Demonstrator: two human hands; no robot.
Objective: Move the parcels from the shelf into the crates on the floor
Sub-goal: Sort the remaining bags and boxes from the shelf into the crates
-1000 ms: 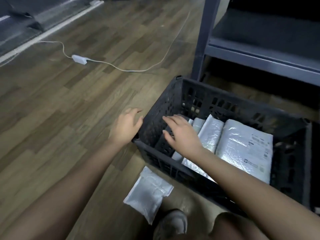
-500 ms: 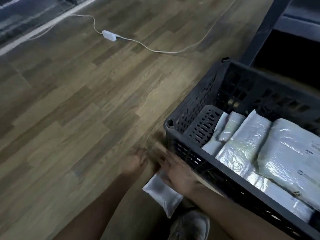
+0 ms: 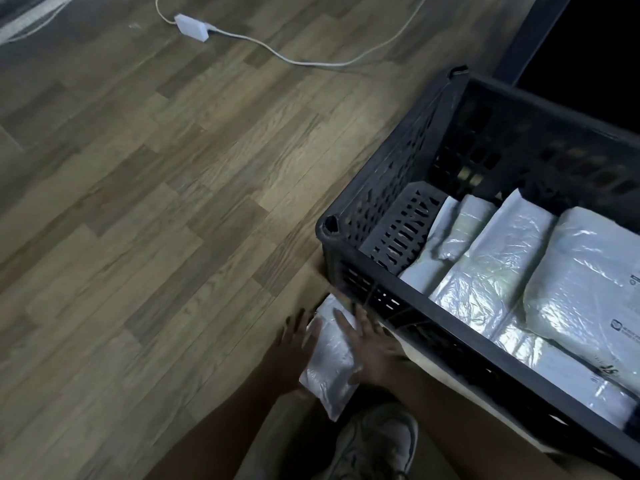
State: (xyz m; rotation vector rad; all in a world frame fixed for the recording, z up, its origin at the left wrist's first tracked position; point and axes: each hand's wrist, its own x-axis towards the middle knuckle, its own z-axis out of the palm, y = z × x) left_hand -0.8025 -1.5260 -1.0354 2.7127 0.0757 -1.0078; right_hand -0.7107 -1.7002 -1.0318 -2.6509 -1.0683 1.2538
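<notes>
Down low now, both hands are on the small white parcel [image 3: 329,362], which lies flat on the wooden floor [image 3: 166,174] just outside the near corner of the black crate [image 3: 394,174]. The left hand [image 3: 292,348] sits at the parcel's left edge, fingers straight and spread, tips touching the wrapping. The right hand [image 3: 372,346] lies across its right side, fingers also fanned out wide, palm down on the plastic. Neither hand has curled round it, though the blur makes the thumbs hard to read. The parcel's far end is tucked close against the crate's near wall, and its near end points toward a grey shoe [image 3: 377,441] at the bottom of the view. Inside the crate, at least 4 pale wrapped parcels [image 3: 491,268] lie side by side on the bottom, with the widest one [image 3: 585,278] to the right showing small printed marks. The crate's left end shows bare slatted base. Beyond it stands a dark shelf post [image 3: 530,36], and a white cable with its adapter [image 3: 192,26] trails across the floor at the top.
</notes>
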